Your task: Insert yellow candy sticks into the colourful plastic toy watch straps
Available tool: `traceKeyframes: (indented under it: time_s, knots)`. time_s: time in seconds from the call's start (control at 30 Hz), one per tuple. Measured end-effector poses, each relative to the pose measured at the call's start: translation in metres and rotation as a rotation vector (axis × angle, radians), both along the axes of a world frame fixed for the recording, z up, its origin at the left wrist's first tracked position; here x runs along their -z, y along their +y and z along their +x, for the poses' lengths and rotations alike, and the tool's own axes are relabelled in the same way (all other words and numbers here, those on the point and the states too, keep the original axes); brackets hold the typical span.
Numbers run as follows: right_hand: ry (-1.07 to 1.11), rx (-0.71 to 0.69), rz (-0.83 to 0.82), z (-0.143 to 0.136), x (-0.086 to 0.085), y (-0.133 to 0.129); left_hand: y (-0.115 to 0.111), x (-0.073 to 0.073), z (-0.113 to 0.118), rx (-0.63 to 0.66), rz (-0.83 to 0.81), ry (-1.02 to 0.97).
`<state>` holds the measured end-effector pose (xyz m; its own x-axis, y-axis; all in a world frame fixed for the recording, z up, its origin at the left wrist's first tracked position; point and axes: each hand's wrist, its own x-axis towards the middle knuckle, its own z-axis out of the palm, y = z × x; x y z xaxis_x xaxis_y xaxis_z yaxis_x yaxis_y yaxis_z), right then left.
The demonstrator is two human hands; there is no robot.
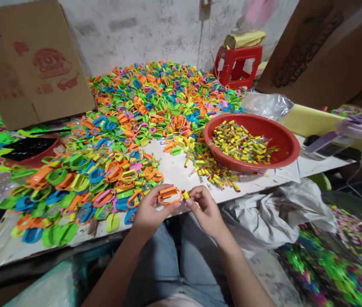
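My left hand [152,211] grips an orange plastic band [169,195] shaped like a toy watch, near the table's front edge. Just to its right, my right hand [204,209] pinches a small yellow wrapped piece [185,195] with a red tip, close beside the band. A big pile of colourful bands [155,98] covers the back of the table, with a nearer heap [104,179] on the left. More yellow pieces [240,143] lie in a red bowl [285,149] at the right, and others are spilled on the table in front of it.
Cardboard boxes [36,64] stand left and right. A red stool [238,66] is by the wall. On the right are a lidded clear jug [331,136], a crumpled white bag [273,213] below the table edge, and bags of colourful items. A dark-filled red basin [36,160] sits left.
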<state>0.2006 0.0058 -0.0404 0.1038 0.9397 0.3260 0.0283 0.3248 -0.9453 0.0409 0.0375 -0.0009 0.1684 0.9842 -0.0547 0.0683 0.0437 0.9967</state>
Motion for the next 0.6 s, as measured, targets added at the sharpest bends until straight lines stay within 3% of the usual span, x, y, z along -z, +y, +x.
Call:
traceKeyframes:
  time_s: [0.13, 0.3, 0.6]
  knots:
    - [-0.126, 0.031, 0.044, -0.0004, -0.0016, -0.0034, -0.0001, -0.0013, -0.0008, 0.001, 0.038, 0.015]
    - [-0.293, 0.165, 0.146, -0.0031, -0.0054, -0.0061, -0.0017, -0.0018, -0.0017, -0.016, 0.038, 0.041]
    - [-0.350, 0.213, 0.275, -0.0083, -0.0064, -0.0078, -0.0042, -0.0090, -0.0008, -0.028, 0.011, 0.071]
